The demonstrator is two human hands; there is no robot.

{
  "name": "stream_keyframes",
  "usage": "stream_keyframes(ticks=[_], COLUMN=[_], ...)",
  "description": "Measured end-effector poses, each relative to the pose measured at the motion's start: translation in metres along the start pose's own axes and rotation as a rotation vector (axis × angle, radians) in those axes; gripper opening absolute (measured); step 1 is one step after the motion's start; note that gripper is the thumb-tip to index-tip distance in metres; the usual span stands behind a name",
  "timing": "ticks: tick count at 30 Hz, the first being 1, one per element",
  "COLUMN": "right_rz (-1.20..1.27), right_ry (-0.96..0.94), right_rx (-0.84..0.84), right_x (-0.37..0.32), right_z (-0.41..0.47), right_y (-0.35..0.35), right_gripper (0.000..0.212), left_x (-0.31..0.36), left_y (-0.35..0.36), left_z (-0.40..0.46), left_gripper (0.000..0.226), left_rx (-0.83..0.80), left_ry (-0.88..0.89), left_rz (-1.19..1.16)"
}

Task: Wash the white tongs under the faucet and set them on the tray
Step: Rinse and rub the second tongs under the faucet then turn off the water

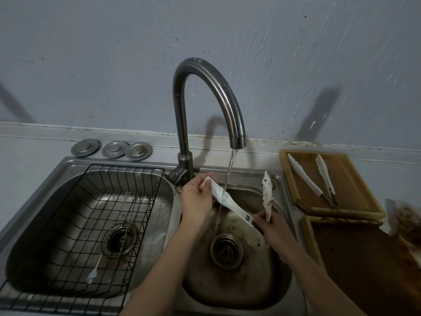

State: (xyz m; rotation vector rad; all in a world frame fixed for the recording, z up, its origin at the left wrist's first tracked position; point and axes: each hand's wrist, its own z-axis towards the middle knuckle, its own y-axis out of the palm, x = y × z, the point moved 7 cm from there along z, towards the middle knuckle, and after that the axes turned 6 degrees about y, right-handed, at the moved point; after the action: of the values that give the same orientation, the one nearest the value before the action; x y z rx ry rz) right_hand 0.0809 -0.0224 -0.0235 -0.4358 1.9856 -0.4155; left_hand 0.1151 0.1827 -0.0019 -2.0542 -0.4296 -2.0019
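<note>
Water runs from the dark curved faucet (237, 137) into the right sink basin (262, 281). I hold a pair of white tongs (227, 202) spread apart under the stream. My left hand (197, 197) pinches the tip of one arm. My right hand (272, 226) grips the hinge end, and the other arm (267, 192), speckled with brown dirt, sticks upward from it. The wooden tray (293, 188) lies on the counter to the right of the sink, with another pair of white tongs (305, 177) on it.
The left basin holds a black wire rack (68, 224) with a spoon (95, 267) and other cutlery in it. Three metal sink plugs (111, 148) lie behind it. A second wooden tray (307, 236) with brown dirt sits at the front right.
</note>
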Motion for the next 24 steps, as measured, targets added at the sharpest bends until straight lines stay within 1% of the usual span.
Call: stream_keyframes(ticks=[3,5,7,9,11,13,15,16,17,19,20,22,24], right_rz=[-0.073,-0.106,-0.11,-0.151,-0.231,-0.368,-0.512,-0.553,-0.587,-0.662,-0.689,-0.687,-0.658], right_ry=[-0.058,-0.091,-0.114,-0.138,-0.157,-0.159,-0.154,-0.164,-0.184,-0.229,-0.248,-0.262,-0.277], right_rx=[-0.009,-0.028,-0.04,-0.043,-0.061,-0.106,-0.126,-0.109,-0.077,-0.017,-0.003,-0.016,-0.049], right_x=[-0.007,-0.009,-0.009,-0.01,-0.01,-0.009,-0.009,-0.011,-0.015,-0.025,-0.03,-0.039,-0.049], right_z=[0.0,0.0,-0.001,-0.003,-0.007,-0.01,-0.013,-0.015,-0.016,-0.02,-0.022,-0.023,-0.024], right_y=[0.007,0.013,0.019,0.022,0.024,0.027,0.031,0.032,0.033,0.038,0.041,0.047,0.051], right_gripper=[0.024,0.024,0.023,0.018,0.015,0.02,0.031,0.034,0.035,0.035,0.034,0.032,0.028], left_x=[-0.004,-0.011,-0.019,-0.032,-0.051,-0.07,-0.08,-0.079,-0.076,-0.067,-0.062,-0.056,-0.055], left_y=[-0.008,-0.01,-0.01,-0.006,-0.002,0.0,0.003,0.006,0.01,0.015,0.017,0.017,0.015], left_z=[0.0,-0.004,-0.01,-0.016,-0.024,-0.04,-0.055,-0.061,-0.064,-0.065,-0.064,-0.061,-0.057], left_gripper=[0.029,0.032,0.04,0.045,0.038,0.034,0.043,0.046,0.044,0.04,0.044,0.055,0.062], left_rx=[0.054,0.094,0.123,0.119,0.111,0.115,0.062,0.018,-0.036,-0.119,-0.144,-0.155,-0.157], left_ry=[-0.019,-0.065,-0.113,-0.164,-0.278,-0.434,-0.515,-0.519,-0.497,-0.429,-0.4,-0.366,-0.358], left_rz=[-0.028,-0.127,-0.224,-0.296,-0.401,-0.514,-0.581,-0.606,-0.627,-0.647,-0.642,-0.636,-0.685])
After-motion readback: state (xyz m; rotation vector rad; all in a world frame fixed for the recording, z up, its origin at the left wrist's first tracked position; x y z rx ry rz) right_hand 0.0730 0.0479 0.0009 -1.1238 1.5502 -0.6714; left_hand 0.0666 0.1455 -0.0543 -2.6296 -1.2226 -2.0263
